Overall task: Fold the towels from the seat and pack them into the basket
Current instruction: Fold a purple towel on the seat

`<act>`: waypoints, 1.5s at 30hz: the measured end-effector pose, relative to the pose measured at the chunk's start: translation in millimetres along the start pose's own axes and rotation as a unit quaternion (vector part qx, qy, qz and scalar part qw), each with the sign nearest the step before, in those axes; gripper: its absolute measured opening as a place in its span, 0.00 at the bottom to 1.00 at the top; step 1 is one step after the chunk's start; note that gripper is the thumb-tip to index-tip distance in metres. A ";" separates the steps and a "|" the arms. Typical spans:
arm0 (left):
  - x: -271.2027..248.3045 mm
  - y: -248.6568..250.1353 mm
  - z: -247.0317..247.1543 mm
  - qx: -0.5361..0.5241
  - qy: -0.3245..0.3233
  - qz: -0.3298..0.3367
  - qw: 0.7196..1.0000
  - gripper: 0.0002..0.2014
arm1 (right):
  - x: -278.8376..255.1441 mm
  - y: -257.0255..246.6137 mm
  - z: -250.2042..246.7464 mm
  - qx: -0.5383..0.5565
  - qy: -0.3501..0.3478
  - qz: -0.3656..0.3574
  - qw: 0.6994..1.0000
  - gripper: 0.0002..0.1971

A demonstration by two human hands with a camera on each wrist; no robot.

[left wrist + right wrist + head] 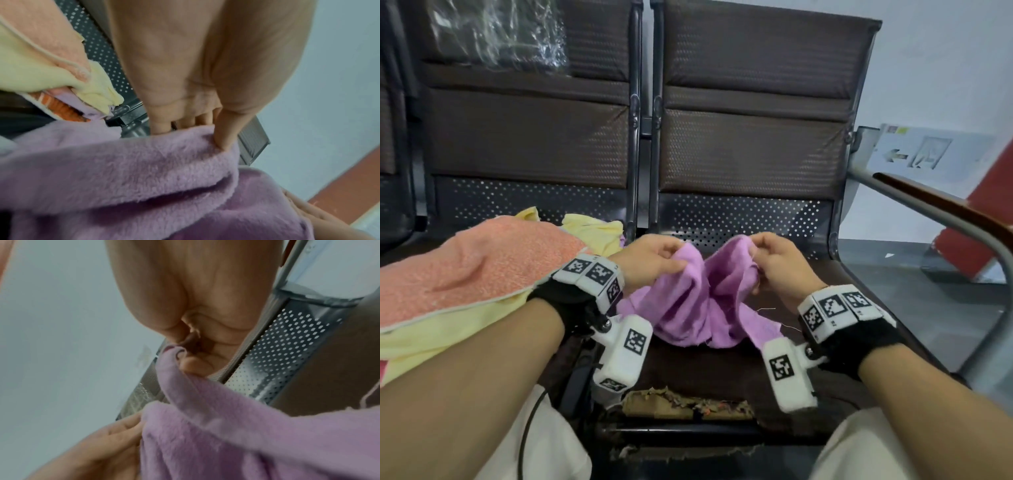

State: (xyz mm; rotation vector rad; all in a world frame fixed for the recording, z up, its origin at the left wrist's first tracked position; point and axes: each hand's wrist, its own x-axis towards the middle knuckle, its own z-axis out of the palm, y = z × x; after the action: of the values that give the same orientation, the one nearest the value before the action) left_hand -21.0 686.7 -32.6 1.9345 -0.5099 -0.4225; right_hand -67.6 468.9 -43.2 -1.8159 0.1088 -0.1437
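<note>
A: We found the fingers (225, 129) of the left hand (650, 262) curled over the upper edge of the purple towel (698, 301), thumb pressed into the pile. The right hand (779, 263) pinched a fold of the same edge between thumb and fingertips (193, 365).

B: We recorded both hands raised side by side above the right seat (709, 363), the towel sagging between them, its lower part bunched on the cushion.

A: We noted plush, fleecy fabric with loose threads.

B: On the left seat we logged a coral towel (472, 270) of looped texture lying over a yellow towel (448, 329). Seat backs were brown padded panels above perforated metal (739, 212). We saw no basket in any view.
</note>
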 end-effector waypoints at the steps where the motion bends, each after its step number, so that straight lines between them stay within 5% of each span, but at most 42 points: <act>1: -1.3 2.6 -1.0 -0.032 0.018 0.006 0.999 0.07 | -0.2 -5.3 4.8 0.035 0.001 -0.008 0.999 0.07; 6: -8.0 8.4 -3.7 -0.028 0.027 0.085 0.996 0.07 | -5.3 -10.3 30.4 0.019 -0.148 -0.042 0.988 0.21; 9: -9.7 4.3 -8.9 0.013 -0.006 0.090 0.996 0.08 | -5.4 -8.3 41.7 -0.084 -0.218 -0.072 0.970 0.12; 14: -10.3 -7.6 -20.9 -0.007 0.010 0.062 0.998 0.10 | 2.3 -9.0 41.8 -0.049 -0.130 -0.075 0.987 0.13; 21: -8.7 -33.7 -25.4 0.242 -0.020 0.027 0.970 0.13 | 12.3 -28.7 22.1 0.210 0.038 -0.091 0.973 0.14; 25: -8.6 -35.9 -24.3 0.283 -0.004 -0.005 0.959 0.17 | 16.5 -25.4 3.7 0.236 0.148 -0.058 0.959 0.13; 28: -6.6 -20.4 -24.1 0.216 0.086 0.043 0.972 0.18 | 18.2 -13.5 -2.6 0.144 0.195 -0.037 0.970 0.04; 32: -3.6 3.2 -23.2 0.045 0.209 0.094 0.972 0.17 | 9.2 -15.4 2.5 0.100 0.188 -0.072 0.974 0.07; 39: -2.1 20.2 -21.8 -0.291 0.203 0.017 0.935 0.10 | -8.6 -44.0 22.7 0.172 -0.066 -0.102 0.977 0.08; 41: -3.5 20.2 -25.8 -0.326 0.176 0.007 0.929 0.06 | -10.0 -40.7 21.3 -0.034 -0.067 -0.144 0.987 0.12; 43: -5.5 18.7 -29.9 -0.339 0.146 0.004 0.929 0.07 | -12.3 -40.0 18.5 -0.275 -0.027 -0.188 0.943 0.08; 45: -7.4 15.8 -32.1 -0.338 0.130 0.003 0.932 0.11 | -14.3 -43.6 17.8 -0.331 -0.007 -0.217 0.918 0.03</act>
State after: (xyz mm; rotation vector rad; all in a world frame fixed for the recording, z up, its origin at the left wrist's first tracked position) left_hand -13.6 709.4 -5.0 1.2911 -0.1576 -0.2799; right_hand -79.0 498.9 -5.8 -2.4984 -0.2972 -0.4520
